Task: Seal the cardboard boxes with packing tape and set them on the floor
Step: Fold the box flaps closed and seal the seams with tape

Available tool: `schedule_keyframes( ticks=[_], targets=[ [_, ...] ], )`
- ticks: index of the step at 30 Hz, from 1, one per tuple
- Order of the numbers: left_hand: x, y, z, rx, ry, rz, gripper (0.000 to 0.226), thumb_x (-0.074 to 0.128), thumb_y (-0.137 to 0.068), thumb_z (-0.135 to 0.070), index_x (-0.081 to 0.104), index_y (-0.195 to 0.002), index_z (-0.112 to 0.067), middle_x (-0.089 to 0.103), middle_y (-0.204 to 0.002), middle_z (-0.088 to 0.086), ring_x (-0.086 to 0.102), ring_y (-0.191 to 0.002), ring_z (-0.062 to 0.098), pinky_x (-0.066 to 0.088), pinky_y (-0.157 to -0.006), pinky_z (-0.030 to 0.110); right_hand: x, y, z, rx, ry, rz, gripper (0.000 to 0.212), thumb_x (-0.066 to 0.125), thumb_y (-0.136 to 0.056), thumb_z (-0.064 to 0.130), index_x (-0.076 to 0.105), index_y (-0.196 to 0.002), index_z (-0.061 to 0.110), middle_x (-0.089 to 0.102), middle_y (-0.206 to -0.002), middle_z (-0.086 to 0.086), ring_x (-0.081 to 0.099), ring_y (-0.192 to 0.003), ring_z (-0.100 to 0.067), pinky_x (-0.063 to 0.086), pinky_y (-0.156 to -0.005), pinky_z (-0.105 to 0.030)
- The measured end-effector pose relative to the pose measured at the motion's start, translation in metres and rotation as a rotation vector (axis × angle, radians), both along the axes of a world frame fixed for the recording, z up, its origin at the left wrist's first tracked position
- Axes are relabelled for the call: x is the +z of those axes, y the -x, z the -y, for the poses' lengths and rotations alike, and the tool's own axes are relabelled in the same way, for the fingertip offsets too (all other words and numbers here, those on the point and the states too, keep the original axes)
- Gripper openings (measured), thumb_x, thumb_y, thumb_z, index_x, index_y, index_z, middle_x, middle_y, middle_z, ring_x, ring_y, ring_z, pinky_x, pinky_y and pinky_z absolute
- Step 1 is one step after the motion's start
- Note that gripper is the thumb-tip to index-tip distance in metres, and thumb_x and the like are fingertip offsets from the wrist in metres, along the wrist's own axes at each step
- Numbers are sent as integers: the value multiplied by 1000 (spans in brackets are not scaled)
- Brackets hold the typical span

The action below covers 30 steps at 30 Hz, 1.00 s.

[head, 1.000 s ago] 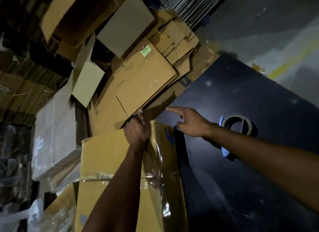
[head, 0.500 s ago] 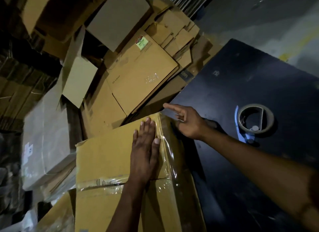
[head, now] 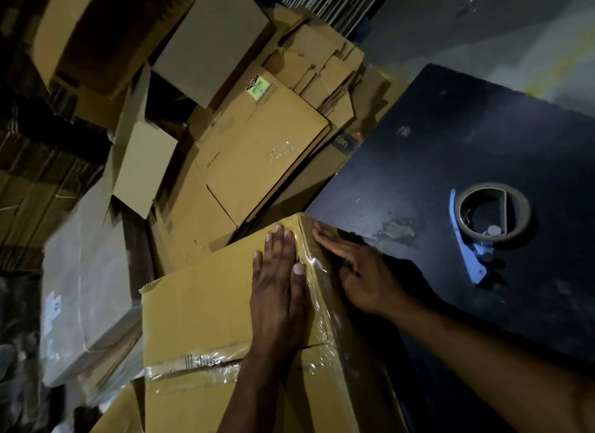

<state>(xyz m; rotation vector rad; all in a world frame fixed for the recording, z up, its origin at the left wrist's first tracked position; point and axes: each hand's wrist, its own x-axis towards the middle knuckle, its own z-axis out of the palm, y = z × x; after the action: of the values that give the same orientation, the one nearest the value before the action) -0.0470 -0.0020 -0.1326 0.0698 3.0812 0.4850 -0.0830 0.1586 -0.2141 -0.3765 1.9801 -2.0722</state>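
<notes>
A brown cardboard box stands low in the middle, its top seam and right edge covered with shiny clear tape. My left hand lies flat on the box top, fingers straight, pressing the tape near the far right corner. My right hand presses flat against the box's right side, fingers pointing to the far corner. A tape roll with a blue dispenser lies on the black table, to the right of both hands.
Flattened cardboard boxes are heaped behind the box and to the left. A plastic-wrapped bundle sits at the left. Another taped box lies lower left. Grey floor shows at the top right.
My left hand went from gripping the box's far edge to lying flat on its top. My right hand came in from pointing above the table to pressing on the box's right side.
</notes>
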Motion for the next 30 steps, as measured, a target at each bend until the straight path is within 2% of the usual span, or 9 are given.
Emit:
schedule_keyframes(
  ticks=[2,5,8,11,14,18,22,26,30],
  targets=[
    [1,0,0,-1,5,3,56,28,-111,-36,24,-164,-20,16,-172,-6,10,-160,10,8,-130,43,2,3,-4,-68,26,49,69,46,-87,-7,52,-148,24,47,-153,10,36,-141,9,30,-120,-20],
    [1,-1,-2,3,-2,4,54,32,-111,-31,24,-164,-21,16,-172,-8,9,-159,9,8,-130,42,11,19,-2,-86,35,107,67,47,-93,-7,45,-153,24,41,-154,13,32,-138,17,25,-113,-6],
    [1,-1,-1,4,-14,4,54,31,-111,-34,24,-163,-22,17,-172,-8,10,-159,9,8,-130,43,15,21,8,-12,9,49,70,45,-88,-1,41,-155,18,36,-160,7,27,-147,6,21,-121,-14],
    [1,-1,0,5,-11,-2,55,28,-110,-37,24,-164,-22,17,-172,-7,11,-159,10,10,-130,45,10,9,5,-33,-29,4,63,44,-85,8,52,-147,15,43,-154,8,32,-142,12,25,-121,-17],
    [1,0,-2,8,-13,1,56,27,-110,-38,24,-164,-22,18,-172,-6,11,-159,9,10,-129,45,19,13,-5,-190,-35,66,43,51,-96,38,68,-132,23,65,-137,9,57,-126,3,48,-109,-30],
    [-1,0,-2,7,-6,-1,53,30,-112,-32,24,-164,-21,18,-172,-6,10,-159,10,11,-130,47,38,53,7,-152,86,257,69,60,-80,79,70,-128,31,69,-130,12,60,-122,-2,50,-106,-37],
    [-1,0,-2,13,-6,-6,54,33,-111,-29,25,-163,-20,19,-172,-6,10,-159,9,13,-129,49,25,73,30,-99,119,251,55,68,-85,67,78,-114,22,77,-107,10,70,-102,-4,58,-94,-37],
    [-2,0,-3,17,-7,-19,54,33,-111,-29,25,-163,-20,19,-172,-6,11,-159,8,12,-130,47,-5,62,32,-101,134,241,44,53,-98,61,78,-111,26,78,-101,6,73,-97,-9,60,-89,-43],
    [-2,-1,-3,13,-26,-24,54,32,-111,-31,25,-163,-21,19,-172,-6,11,-159,9,11,-130,46,-24,49,25,-181,-2,145,36,48,-107,42,69,-131,24,70,-128,4,63,-118,-7,53,-101,-42]
  ],
)
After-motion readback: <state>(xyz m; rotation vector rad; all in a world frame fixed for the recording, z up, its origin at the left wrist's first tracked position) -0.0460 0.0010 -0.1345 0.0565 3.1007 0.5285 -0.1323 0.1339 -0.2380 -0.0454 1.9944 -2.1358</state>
